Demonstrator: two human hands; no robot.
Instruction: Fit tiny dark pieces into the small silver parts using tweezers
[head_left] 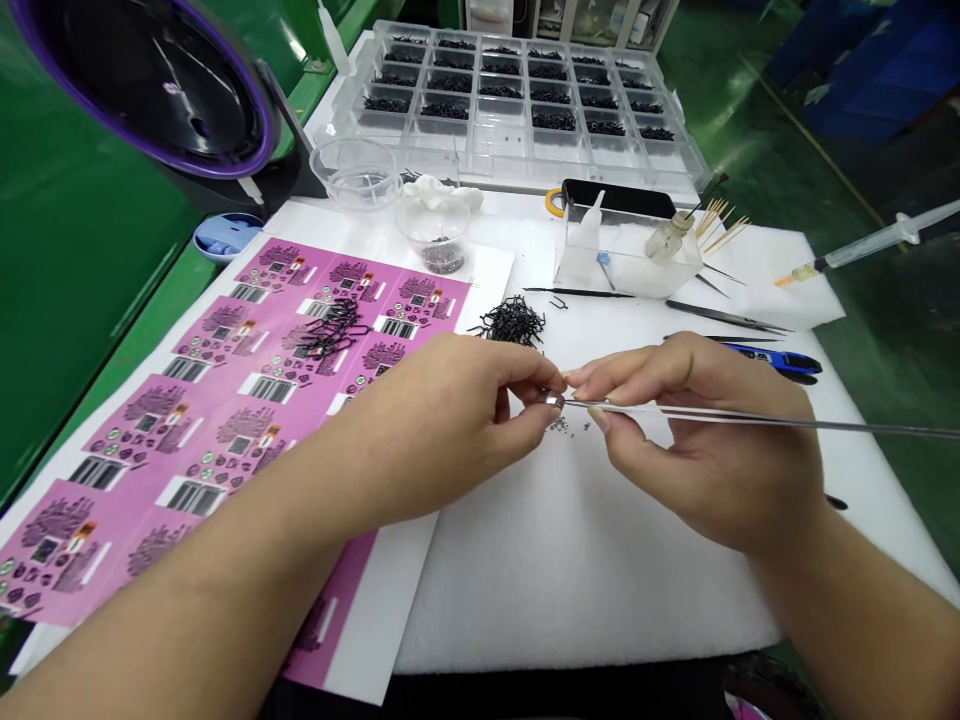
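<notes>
My left hand pinches a small shiny metal piece between thumb and fingertips; most of it is hidden. My right hand closes its thumb and fingers round thin metal tweezers. Their tips point left and meet the metal piece, and the other end runs out of the right edge. Just below the fingertips, tiny grey bits are scattered on the white foam sheet. Behind my left hand lies a pile of small black bent parts.
More black parts lie on a pink printed sheet at left. A clear compartment box of black pieces spans the back. A purple-rimmed fan, plastic cups, a clear tray, a phone and a syringe surround the workspace.
</notes>
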